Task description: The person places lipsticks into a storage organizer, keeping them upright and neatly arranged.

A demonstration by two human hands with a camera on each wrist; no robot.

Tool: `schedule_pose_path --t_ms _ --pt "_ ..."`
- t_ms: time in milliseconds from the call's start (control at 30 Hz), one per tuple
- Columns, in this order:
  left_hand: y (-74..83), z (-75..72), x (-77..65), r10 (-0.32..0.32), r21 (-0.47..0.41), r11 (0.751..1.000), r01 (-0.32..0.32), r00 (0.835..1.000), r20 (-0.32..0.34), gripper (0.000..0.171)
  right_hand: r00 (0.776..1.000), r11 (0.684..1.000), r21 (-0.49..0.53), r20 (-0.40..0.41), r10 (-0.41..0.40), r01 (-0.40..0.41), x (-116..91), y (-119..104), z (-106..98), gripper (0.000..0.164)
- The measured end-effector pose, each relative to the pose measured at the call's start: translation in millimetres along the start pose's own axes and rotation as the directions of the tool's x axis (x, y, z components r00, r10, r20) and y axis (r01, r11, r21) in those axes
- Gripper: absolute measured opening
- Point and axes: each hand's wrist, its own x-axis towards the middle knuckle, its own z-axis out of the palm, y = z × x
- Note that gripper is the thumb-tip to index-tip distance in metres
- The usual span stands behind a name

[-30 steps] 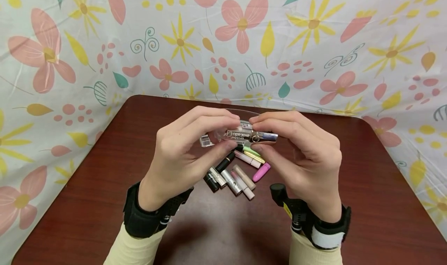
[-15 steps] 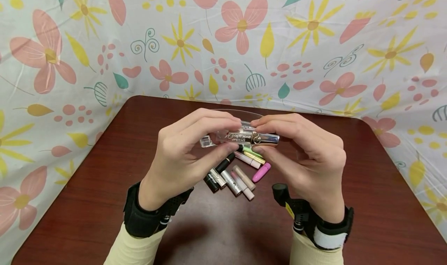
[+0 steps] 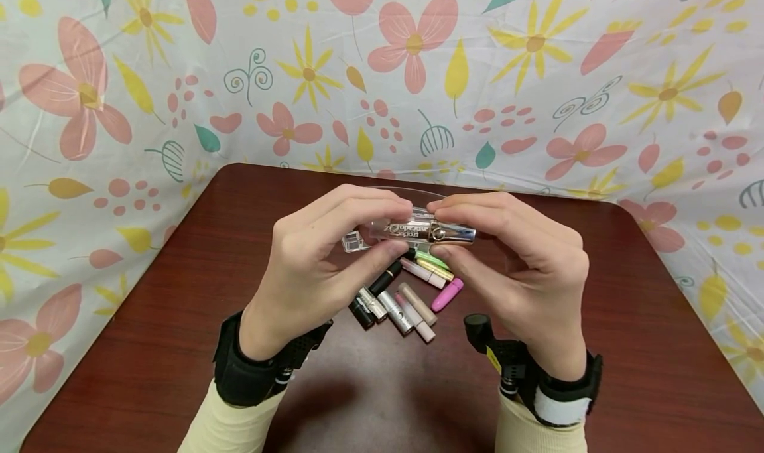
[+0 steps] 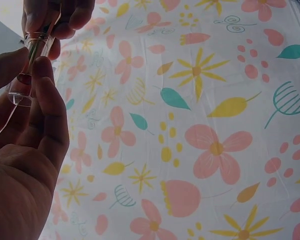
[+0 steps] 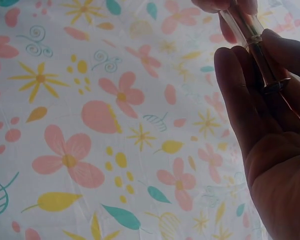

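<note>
Curling its fingers, the left hand (image 3: 319,260) pinches the clear end of a gloss (image 3: 412,231), which is held up sideways above the table (image 3: 161,307). A clear holder (image 3: 353,242) shows behind these fingers, partly hidden. Below the gloss, a loose cluster lies on the table: a black tube (image 3: 361,314) at its left, then a silver tube (image 3: 396,312), a pale pink tube (image 3: 416,318) beside a beige tube (image 3: 419,303), a green tube (image 3: 431,258) and gold tube (image 3: 438,272) farther back, and a magenta tube (image 3: 447,295) at the right. The right hand (image 3: 525,260) grips the gloss's silver cap (image 3: 459,234) between thumb and fingers. Flowered cloth (image 3: 627,62) hangs behind.
</note>
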Motion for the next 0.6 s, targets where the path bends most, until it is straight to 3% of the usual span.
schedule_pose_path --t_ms 600 --pt "-2.4 -0.5 -0.5 -0.011 0.005 1.000 0.011 1.000 0.008 0.027 0.998 0.997 -0.073 0.055 0.014 -0.010 2.8 -1.5 1.6 0.028"
